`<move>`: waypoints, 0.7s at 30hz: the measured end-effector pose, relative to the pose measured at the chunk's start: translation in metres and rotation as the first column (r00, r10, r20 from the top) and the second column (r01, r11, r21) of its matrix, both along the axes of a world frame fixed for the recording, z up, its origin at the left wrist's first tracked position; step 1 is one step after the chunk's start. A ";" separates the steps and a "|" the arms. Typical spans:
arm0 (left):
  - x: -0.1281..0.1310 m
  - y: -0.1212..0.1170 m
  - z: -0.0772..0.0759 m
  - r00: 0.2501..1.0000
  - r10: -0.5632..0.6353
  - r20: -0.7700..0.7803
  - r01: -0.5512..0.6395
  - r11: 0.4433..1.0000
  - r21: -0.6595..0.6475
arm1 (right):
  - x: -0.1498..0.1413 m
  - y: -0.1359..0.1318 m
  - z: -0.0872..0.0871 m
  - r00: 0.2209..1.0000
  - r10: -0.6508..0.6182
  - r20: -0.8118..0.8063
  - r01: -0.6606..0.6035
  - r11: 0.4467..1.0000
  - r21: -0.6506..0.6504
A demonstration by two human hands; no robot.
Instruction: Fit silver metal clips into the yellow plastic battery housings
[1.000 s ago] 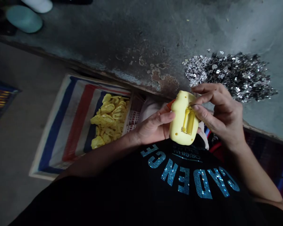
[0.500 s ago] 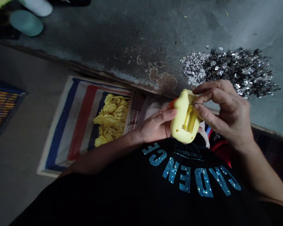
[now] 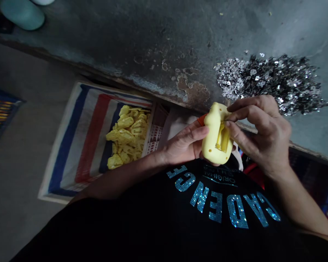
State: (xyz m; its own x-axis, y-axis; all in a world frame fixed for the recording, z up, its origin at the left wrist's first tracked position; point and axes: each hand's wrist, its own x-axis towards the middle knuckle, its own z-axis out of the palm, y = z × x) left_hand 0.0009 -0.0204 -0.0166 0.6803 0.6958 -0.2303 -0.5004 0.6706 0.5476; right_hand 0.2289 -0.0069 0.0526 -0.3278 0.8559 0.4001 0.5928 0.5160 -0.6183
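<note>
My left hand (image 3: 187,142) grips a pale yellow plastic toy housing (image 3: 211,142) from its left side. An open battery compartment (image 3: 222,138) faces up in the housing, with slots inside and small screw holes around it. A bit of orange (image 3: 202,120) shows behind the housing near my left fingers. My right hand (image 3: 265,131) is closed in a pinch at the compartment's upper end. Whatever sits between its fingertips is too small and covered to make out. Beyond the right hand, a heap of small shiny metal pieces (image 3: 276,82) lies on the bench.
The grey worn bench (image 3: 120,32) runs across the top. Left of me stands a box lined with striped cloth (image 3: 94,134), holding yellow plastic parts (image 3: 127,134). A blue crate (image 3: 5,100) is at the far left. A teal rounded object (image 3: 23,14) sits at the upper left.
The housing and both hands appear slightly further right, while the view has shifted a little. The right fingertips stay pinched at the compartment's upper end.
</note>
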 end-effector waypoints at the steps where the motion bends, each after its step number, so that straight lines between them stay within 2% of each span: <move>1: 0.000 0.000 -0.001 1.000 0.004 -0.006 -0.004 1.000 -0.001 | 0.000 0.000 0.000 1.000 -0.004 0.020 0.004 1.000 0.004; 5: 0.001 -0.001 -0.001 1.000 0.006 -0.021 -0.007 1.000 -0.013 | 0.002 0.002 0.005 0.997 0.016 0.075 -0.015 1.000 -0.001; 11: 0.001 -0.005 -0.001 0.992 0.099 -0.073 -0.101 0.995 -0.023 | 0.001 0.002 0.007 0.996 0.010 0.086 -0.009 1.000 -0.021; 16: -0.001 -0.004 0.000 1.000 0.006 -0.007 -0.007 0.999 -0.044 | 0.003 -0.006 0.004 0.996 0.001 0.090 -0.004 0.999 0.039; 21: -0.003 -0.002 0.001 0.996 -0.073 0.045 0.076 0.995 -0.064 | 0.014 -0.004 0.000 0.997 -0.024 -0.071 0.025 1.000 0.010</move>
